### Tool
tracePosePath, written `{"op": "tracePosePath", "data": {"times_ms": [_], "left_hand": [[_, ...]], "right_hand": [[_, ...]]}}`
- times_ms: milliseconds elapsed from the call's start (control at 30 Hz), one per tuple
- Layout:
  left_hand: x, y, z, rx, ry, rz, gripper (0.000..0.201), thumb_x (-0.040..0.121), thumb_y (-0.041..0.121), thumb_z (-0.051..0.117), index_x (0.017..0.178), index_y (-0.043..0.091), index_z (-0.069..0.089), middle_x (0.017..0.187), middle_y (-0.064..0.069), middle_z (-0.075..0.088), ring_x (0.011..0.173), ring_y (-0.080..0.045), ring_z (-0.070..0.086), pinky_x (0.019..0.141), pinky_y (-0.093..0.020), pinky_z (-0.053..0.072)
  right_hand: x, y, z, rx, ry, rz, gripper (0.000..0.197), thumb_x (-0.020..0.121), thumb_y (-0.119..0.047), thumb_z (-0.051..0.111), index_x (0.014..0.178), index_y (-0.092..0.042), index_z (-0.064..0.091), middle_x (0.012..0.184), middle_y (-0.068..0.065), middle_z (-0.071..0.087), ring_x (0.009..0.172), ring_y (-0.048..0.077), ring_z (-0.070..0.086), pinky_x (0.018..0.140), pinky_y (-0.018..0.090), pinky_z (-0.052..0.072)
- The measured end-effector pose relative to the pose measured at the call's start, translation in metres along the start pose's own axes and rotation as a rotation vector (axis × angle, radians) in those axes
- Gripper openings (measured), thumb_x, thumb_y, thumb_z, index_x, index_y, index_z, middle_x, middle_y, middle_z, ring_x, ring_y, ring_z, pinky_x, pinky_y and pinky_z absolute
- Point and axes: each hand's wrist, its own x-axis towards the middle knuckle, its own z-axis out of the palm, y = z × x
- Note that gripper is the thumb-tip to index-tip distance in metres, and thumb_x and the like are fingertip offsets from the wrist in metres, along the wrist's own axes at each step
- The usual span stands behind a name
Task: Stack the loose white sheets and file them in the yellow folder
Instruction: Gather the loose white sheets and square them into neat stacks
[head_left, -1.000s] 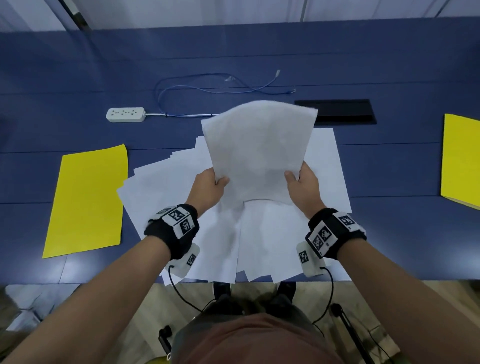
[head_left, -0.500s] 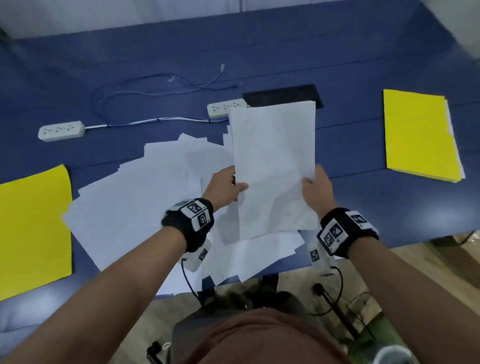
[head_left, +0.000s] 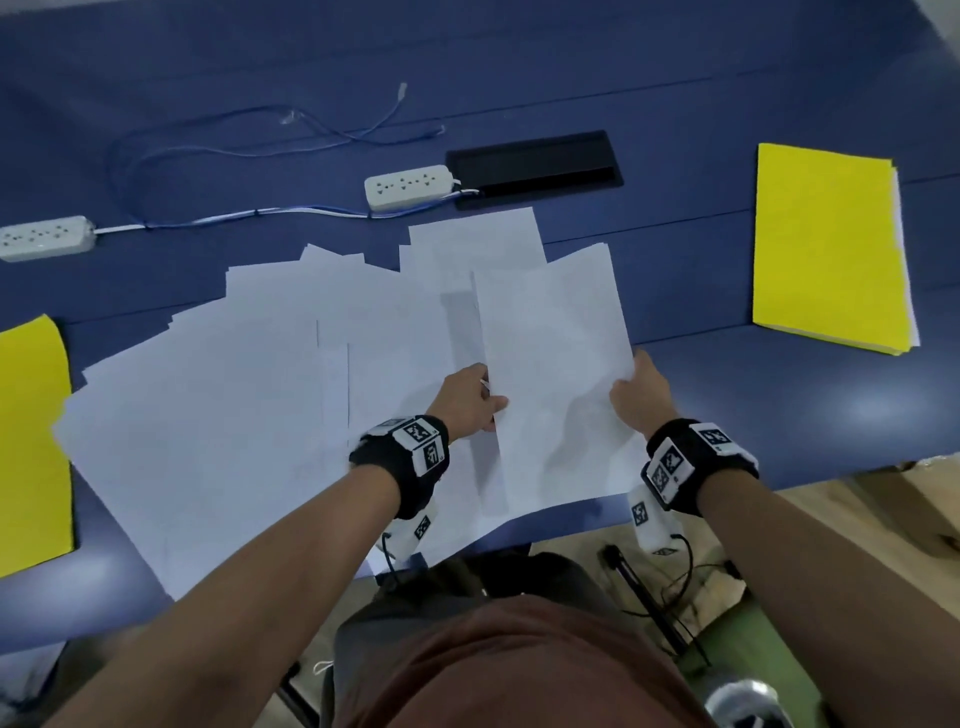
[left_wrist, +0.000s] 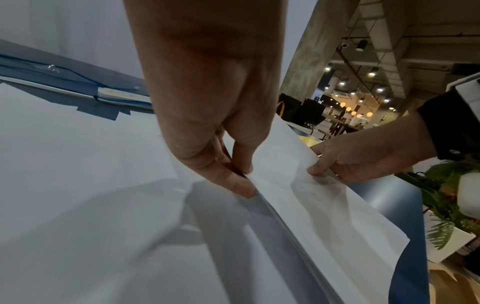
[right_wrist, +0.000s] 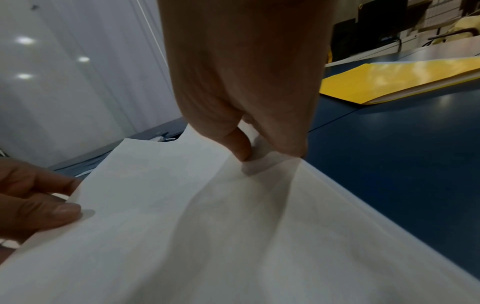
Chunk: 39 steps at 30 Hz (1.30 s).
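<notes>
A stack of white sheets (head_left: 553, 379) hangs a little above the blue table, held by both hands. My left hand (head_left: 475, 397) pinches its left edge between thumb and fingers (left_wrist: 233, 181). My right hand (head_left: 639, 397) pinches the right edge (right_wrist: 249, 152). The stack (left_wrist: 311, 205) sags and creases between the hands. Many loose white sheets (head_left: 234, 395) lie fanned out on the table to the left and beneath. A yellow folder (head_left: 826, 244) with white pages inside lies closed at the right; it also shows as a yellow folder (right_wrist: 389, 80) in the right wrist view.
Another yellow folder (head_left: 31, 441) lies at the left edge. Two white power strips (head_left: 408, 186) (head_left: 44, 237) with blue cable (head_left: 234, 150) and a black cable hatch (head_left: 535, 167) sit behind the papers. The table's front edge (head_left: 571, 525) runs just under the stack.
The held stack has come down from upright to nearly flat, low over the table, and shifted right. My head has turned right, bringing the right folder closer to centre.
</notes>
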Motion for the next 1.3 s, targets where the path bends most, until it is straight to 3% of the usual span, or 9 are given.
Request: {"op": "tracePosePath", "data": {"times_ms": [133,233,367,567,667,800,933,1100,1300], "left_hand": [[0.009,-0.004,0.007,0.083,0.038,-0.03,0.022,0.093,0.01,0.062,0.11,-0.001,0.054,0.086,-0.011,0.059,0.071,-0.024,0.064,0.056,-0.022,0.055],[0.012,-0.007,0.006,0.107,0.056,-0.039,0.013,0.092,0.008,0.061,0.098,0.005,0.05,0.08,-0.006,0.052,0.064,-0.019,0.057,0.046,-0.015,0.048],[0.015,-0.01,0.001,0.15,0.049,-0.071,0.016,0.09,0.009,0.063,0.092,0.008,0.047,0.086,-0.006,0.053,0.071,-0.021,0.057,0.055,-0.024,0.05],[0.018,-0.013,-0.01,0.157,0.054,-0.104,0.026,0.089,0.008,0.063,0.113,0.002,0.056,0.096,-0.007,0.06,0.068,-0.02,0.063,0.062,-0.027,0.055],[0.015,-0.011,-0.013,0.158,0.059,-0.098,0.025,0.088,0.005,0.06,0.112,-0.001,0.057,0.099,-0.012,0.063,0.084,-0.031,0.07,0.078,-0.04,0.06],[0.014,-0.016,-0.018,0.146,0.064,-0.097,0.017,0.09,0.008,0.061,0.106,0.01,0.054,0.103,-0.012,0.064,0.086,-0.032,0.072,0.082,-0.04,0.059],[0.014,-0.028,-0.036,0.11,0.124,-0.148,0.034,0.091,0.018,0.065,0.122,0.013,0.052,0.109,-0.008,0.062,0.077,-0.025,0.072,0.083,-0.038,0.059],[0.005,-0.045,-0.077,0.1,0.201,-0.161,0.033,0.089,0.021,0.068,0.118,0.014,0.055,0.102,-0.008,0.062,0.074,-0.024,0.069,0.082,-0.041,0.06],[-0.02,-0.08,-0.137,0.054,0.296,-0.173,0.03,0.088,0.019,0.068,0.115,0.013,0.057,0.095,-0.007,0.064,0.074,-0.025,0.068,0.081,-0.04,0.06]], "right_hand": [[0.013,0.002,0.007,-0.072,-0.054,0.01,0.033,0.088,0.001,0.041,0.12,-0.004,0.043,0.103,0.008,0.053,0.09,0.028,0.051,0.069,0.027,0.035],[0.016,0.0,0.011,-0.096,-0.082,0.016,0.031,0.089,0.002,0.042,0.12,-0.004,0.041,0.099,0.007,0.05,0.087,0.026,0.048,0.065,0.028,0.035],[0.022,0.0,0.017,-0.122,-0.117,0.022,0.03,0.088,0.002,0.044,0.116,-0.005,0.039,0.1,0.009,0.05,0.09,0.03,0.05,0.072,0.032,0.039],[0.031,0.0,0.022,-0.126,-0.139,0.039,0.056,0.084,0.005,0.044,0.137,-0.007,0.031,0.102,0.012,0.051,0.078,0.024,0.048,0.055,0.028,0.039],[0.034,-0.001,0.025,-0.123,-0.107,0.036,0.06,0.081,0.004,0.048,0.138,-0.007,0.032,0.125,0.016,0.049,0.101,0.032,0.051,0.074,0.033,0.043],[0.034,-0.003,0.031,-0.2,-0.003,0.026,0.062,0.079,-0.002,0.052,0.137,-0.013,0.033,0.136,0.013,0.036,0.118,0.036,0.042,0.094,0.039,0.039],[0.029,-0.016,0.038,-0.269,0.066,-0.01,0.068,0.079,-0.003,0.053,0.141,-0.02,0.032,0.137,0.014,0.033,0.118,0.037,0.038,0.096,0.042,0.038],[0.02,-0.048,0.058,-0.277,0.077,-0.112,0.064,0.077,-0.005,0.054,0.137,-0.021,0.038,0.136,0.011,0.034,0.116,0.034,0.038,0.097,0.043,0.038],[0.003,-0.093,0.104,-0.188,-0.063,-0.251,0.05,0.082,-0.011,0.058,0.13,-0.02,0.046,0.125,0.011,0.046,0.113,0.031,0.048,0.095,0.037,0.041]]}}
